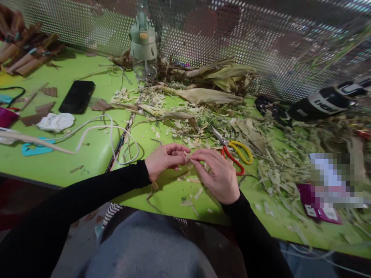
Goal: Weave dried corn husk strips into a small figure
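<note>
My left hand (169, 160) and my right hand (216, 173) meet over the green table, fingertips almost touching. Between them, both pinch a small pale strip of husk (187, 155); most of it is hidden by the fingers. Just beyond my right hand lie scissors (224, 142) with one red and one yellow handle, blades apart. Cut husk scraps (198, 193) are scattered beneath my hands. Behind them, dried corn husks (207, 95) lie in a loose heap with shredded green bits.
A clear bottle (144, 52) stands by the perforated metal screen (185, 34). A black bottle (321, 101) lies at right, near a purple packet (319, 206). On the left are a phone (77, 97), a white cable (111, 129), crumpled tissue (56, 122) and brown bundles (27, 54).
</note>
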Demonstrator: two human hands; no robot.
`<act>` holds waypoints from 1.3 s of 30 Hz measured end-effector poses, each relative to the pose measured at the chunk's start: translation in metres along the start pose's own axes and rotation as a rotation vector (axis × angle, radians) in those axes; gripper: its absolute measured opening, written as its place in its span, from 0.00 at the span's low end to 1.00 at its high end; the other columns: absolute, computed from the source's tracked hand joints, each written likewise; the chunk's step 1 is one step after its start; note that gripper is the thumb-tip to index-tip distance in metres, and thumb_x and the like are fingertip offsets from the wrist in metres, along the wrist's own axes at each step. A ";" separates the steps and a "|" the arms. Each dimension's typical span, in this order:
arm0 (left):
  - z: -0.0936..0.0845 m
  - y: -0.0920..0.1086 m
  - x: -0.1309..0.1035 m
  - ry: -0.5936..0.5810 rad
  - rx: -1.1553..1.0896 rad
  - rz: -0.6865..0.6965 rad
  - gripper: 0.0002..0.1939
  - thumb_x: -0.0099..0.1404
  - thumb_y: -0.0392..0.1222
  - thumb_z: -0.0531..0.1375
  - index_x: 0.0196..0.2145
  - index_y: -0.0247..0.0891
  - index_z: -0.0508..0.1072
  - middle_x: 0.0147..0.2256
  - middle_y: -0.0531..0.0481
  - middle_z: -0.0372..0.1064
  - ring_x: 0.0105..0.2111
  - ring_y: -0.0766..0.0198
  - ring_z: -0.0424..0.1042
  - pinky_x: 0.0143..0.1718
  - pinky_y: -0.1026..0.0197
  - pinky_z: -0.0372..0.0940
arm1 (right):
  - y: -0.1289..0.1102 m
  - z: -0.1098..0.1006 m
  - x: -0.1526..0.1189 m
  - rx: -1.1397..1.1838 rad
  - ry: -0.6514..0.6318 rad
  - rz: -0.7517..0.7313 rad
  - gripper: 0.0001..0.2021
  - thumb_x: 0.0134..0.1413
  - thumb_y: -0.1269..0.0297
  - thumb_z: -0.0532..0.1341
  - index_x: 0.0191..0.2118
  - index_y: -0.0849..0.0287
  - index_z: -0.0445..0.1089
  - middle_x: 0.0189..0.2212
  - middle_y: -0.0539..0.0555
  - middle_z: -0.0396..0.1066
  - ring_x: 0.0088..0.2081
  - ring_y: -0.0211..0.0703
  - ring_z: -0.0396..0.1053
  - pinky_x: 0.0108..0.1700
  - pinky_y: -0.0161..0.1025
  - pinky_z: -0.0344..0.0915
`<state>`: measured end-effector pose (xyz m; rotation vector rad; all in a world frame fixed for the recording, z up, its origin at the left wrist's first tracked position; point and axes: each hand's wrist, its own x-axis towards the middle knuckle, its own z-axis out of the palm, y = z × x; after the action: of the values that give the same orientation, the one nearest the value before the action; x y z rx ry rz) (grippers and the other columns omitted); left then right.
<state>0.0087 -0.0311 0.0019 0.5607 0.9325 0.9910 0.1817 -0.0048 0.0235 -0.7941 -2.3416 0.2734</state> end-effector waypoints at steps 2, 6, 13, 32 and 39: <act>-0.002 -0.001 0.001 -0.022 -0.034 -0.041 0.13 0.52 0.30 0.64 0.37 0.33 0.72 0.27 0.55 0.68 0.25 0.75 0.67 0.26 0.71 0.59 | 0.001 -0.001 0.000 -0.004 -0.022 -0.015 0.05 0.57 0.72 0.59 0.36 0.58 0.71 0.35 0.55 0.75 0.38 0.42 0.72 0.41 0.40 0.71; -0.004 -0.003 0.003 -0.082 -0.077 -0.035 0.13 0.52 0.30 0.65 0.37 0.34 0.71 0.28 0.55 0.68 0.29 0.74 0.68 0.35 0.66 0.64 | 0.003 -0.006 0.000 0.000 -0.075 -0.035 0.05 0.57 0.73 0.59 0.37 0.58 0.71 0.36 0.56 0.74 0.38 0.42 0.72 0.41 0.40 0.71; -0.002 -0.006 0.004 -0.134 0.068 0.152 0.12 0.55 0.28 0.62 0.38 0.33 0.70 0.28 0.55 0.67 0.28 0.74 0.68 0.38 0.65 0.64 | 0.002 -0.009 -0.002 -0.014 -0.106 -0.022 0.06 0.57 0.72 0.57 0.37 0.58 0.71 0.36 0.57 0.73 0.38 0.43 0.72 0.41 0.42 0.71; -0.001 -0.010 0.005 -0.046 0.143 0.084 0.11 0.52 0.34 0.68 0.30 0.30 0.69 0.26 0.53 0.70 0.26 0.72 0.71 0.34 0.63 0.68 | 0.011 -0.008 -0.003 -0.068 -0.227 -0.046 0.09 0.61 0.71 0.53 0.37 0.61 0.70 0.35 0.59 0.73 0.37 0.45 0.70 0.38 0.42 0.70; -0.001 -0.011 0.006 -0.092 0.152 0.133 0.12 0.50 0.32 0.68 0.33 0.31 0.70 0.29 0.54 0.70 0.28 0.72 0.71 0.38 0.63 0.66 | 0.006 -0.007 -0.001 0.068 -0.083 0.081 0.03 0.58 0.68 0.59 0.33 0.58 0.69 0.31 0.54 0.73 0.35 0.42 0.71 0.38 0.40 0.70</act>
<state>0.0139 -0.0309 -0.0093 0.7982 0.9017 1.0093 0.1898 -0.0005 0.0256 -0.8604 -2.3663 0.4263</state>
